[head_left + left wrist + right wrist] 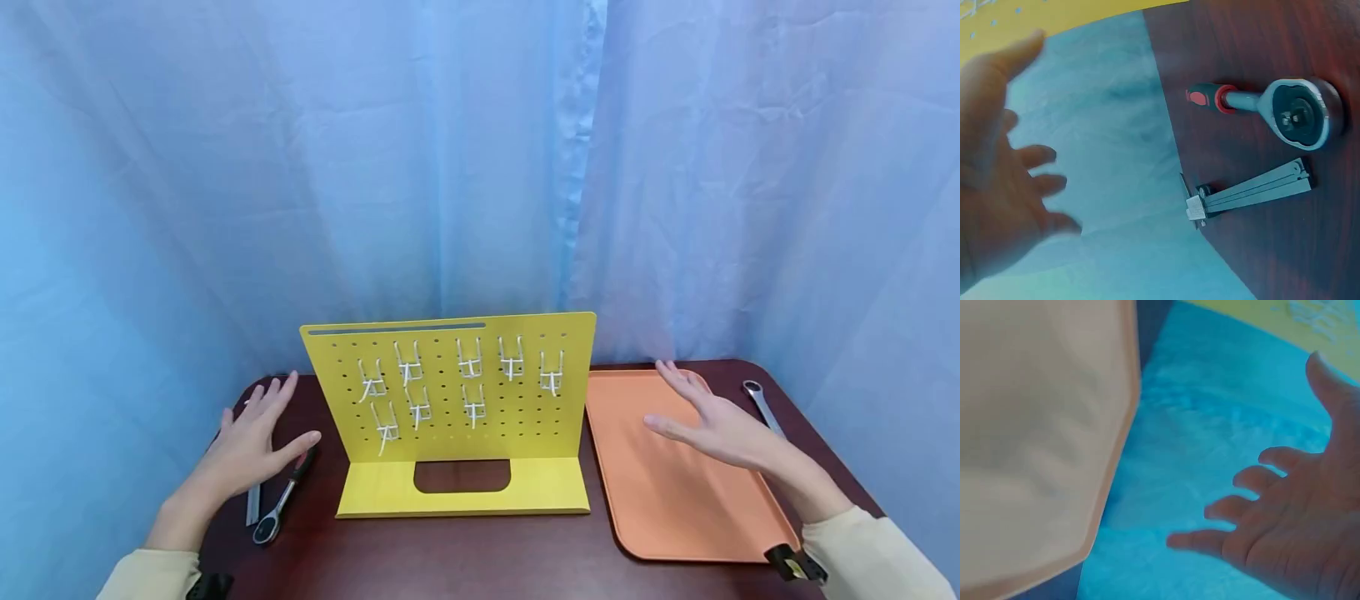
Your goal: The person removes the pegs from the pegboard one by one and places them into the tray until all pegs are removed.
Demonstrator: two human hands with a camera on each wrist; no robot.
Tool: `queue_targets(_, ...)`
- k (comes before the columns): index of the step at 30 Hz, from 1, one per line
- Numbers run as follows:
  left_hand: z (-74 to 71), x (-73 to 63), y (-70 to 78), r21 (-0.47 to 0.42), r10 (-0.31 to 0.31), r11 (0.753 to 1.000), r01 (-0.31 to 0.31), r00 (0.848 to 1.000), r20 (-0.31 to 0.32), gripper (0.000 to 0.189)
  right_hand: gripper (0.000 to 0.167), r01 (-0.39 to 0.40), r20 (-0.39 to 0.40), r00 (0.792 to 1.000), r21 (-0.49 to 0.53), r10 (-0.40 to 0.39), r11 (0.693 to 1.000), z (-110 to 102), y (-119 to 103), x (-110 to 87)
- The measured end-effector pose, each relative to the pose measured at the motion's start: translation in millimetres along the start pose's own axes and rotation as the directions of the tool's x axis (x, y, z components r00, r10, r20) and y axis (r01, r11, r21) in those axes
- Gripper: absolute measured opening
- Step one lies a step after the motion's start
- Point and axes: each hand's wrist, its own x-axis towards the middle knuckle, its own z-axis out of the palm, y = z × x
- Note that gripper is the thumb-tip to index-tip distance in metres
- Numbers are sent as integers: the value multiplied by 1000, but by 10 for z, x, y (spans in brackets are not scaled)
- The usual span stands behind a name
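Blue curtains [450, 167] surround the worktop [450, 558]. A yellow pegboard [465, 442] stands mid-worktop, an orange tray [645, 517] just right of it. Both hands are spread and hold nothing: the right hand [723, 429] screens part of the tray, the left hand [251, 446] most of a caliper [1244, 194] beside a ratchet [1263, 106]. A wrench [763, 408] lies right of the tray; white hooks [512, 367] dot the pegboard.

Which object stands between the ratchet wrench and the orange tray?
The yellow pegboard stands between the ratchet wrench and the orange tray; the head view shows this.
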Motion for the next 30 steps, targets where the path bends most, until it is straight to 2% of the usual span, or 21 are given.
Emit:
queue_targets(3,-28,36,7,-171,12,985,-17,1000,-28,106,86,30,16,999,144,-32,989,-35,-103,14)
queue_targets(5,-30,59,18,-274,15,961,-28,999,-48,107,79,35,31,998,305,-46,952,-50,-169,32)
queue_targets(9,-15,96,49,-460,-18,888,-23,996,-84,102,63,18,75,994,581,-75,814,-44,-303,70)
queue_targets(12,5,130,62,-570,-51,822,-4,995,-81,101,55,15,99,988,698,-117,716,-14,-406,108)
queue_targets(15,31,158,66,-614,-75,789,20,995,-63,99,50,8,124,978,777,-165,630,29,-504,165)
queue_targets(18,74,169,57,-656,-91,754,46,995,-35,90,51,-37,171,967,828,-189,559,97,-590,236)
queue_targets(20,126,181,50,-704,-103,707,72,995,-2,83,53,-77,211,958,844,-196,531,145,-633,284)
queue_targets(21,158,191,48,-734,-111,673,91,994,22,80,54,-96,230,952,850,-201,518,169,-649,308)
queue_targets(24,243,231,57,-818,-133,550,167,985,112,70,54,-135,281,927,868,-249,478,240,-673,375)
queue_targets(25,265,244,62,-832,-141,520,192,980,138,68,54,-150,296,918,874,-263,462,262,-679,396)
queue_targets(28,314,270,83,-846,-169,466,259,965,203,62,55,-198,333,900,888,-281,415,326,-713,449)
queue_targets(30,333,278,95,-841,-178,461,282,958,224,61,57,-229,351,896,889,-271,397,363,-742,474)
